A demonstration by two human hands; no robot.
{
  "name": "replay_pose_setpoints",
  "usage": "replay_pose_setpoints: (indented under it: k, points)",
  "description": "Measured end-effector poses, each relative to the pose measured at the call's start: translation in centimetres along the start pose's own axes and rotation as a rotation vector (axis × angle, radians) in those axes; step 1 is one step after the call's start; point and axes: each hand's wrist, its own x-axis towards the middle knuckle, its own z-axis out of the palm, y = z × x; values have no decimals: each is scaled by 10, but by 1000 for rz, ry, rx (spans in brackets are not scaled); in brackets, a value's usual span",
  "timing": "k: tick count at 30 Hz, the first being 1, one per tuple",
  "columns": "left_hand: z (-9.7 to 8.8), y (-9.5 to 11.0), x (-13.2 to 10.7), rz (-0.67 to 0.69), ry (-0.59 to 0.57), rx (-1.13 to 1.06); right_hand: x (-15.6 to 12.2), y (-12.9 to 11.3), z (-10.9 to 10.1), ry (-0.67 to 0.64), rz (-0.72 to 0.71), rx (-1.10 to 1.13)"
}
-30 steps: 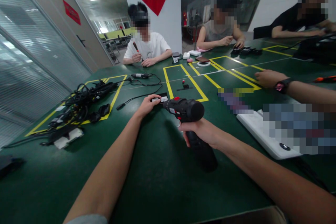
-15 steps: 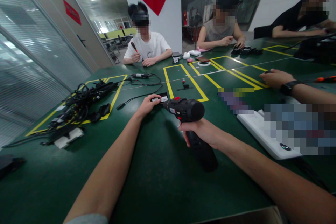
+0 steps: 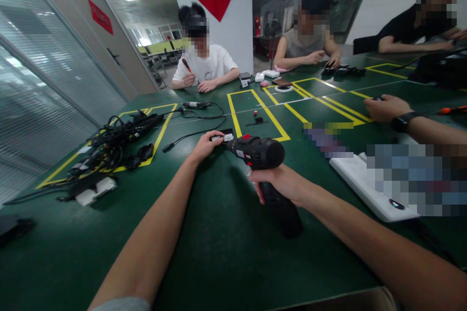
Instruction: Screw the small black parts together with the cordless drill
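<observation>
My right hand [image 3: 275, 183] is wrapped round the grip of a black cordless drill [image 3: 260, 150] with red accents. The drill points away to the left, its chuck close to my left fingertips. My left hand [image 3: 206, 146] is closed on a small black piece with a white part [image 3: 228, 137], low over or on the green table. The drill's tip and that small piece meet or nearly meet; its exact shape is too small to make out.
Tangled black cables [image 3: 113, 143] lie left inside yellow tape. A white power bank-like device [image 3: 368, 189] lies at right. Another person's hand [image 3: 388, 107] with a watch rests beyond it. A white-shirted person [image 3: 207, 65] sits opposite, holding a screwdriver [image 3: 187, 65].
Both of my hands and the drill stay in place. The watch-wearing person's hand at right has shifted slightly to the right.
</observation>
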Motion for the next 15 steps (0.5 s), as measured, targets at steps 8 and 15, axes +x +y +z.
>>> replay_pose_setpoints:
  k: [8, 15]
  points:
    - [0, 1, 0, -10, 6, 2, 1, 0, 1, 11, 6, 8]
    - [0, -1, 0, -29, 6, -19, 0, 1, 0, 5, 0, 5]
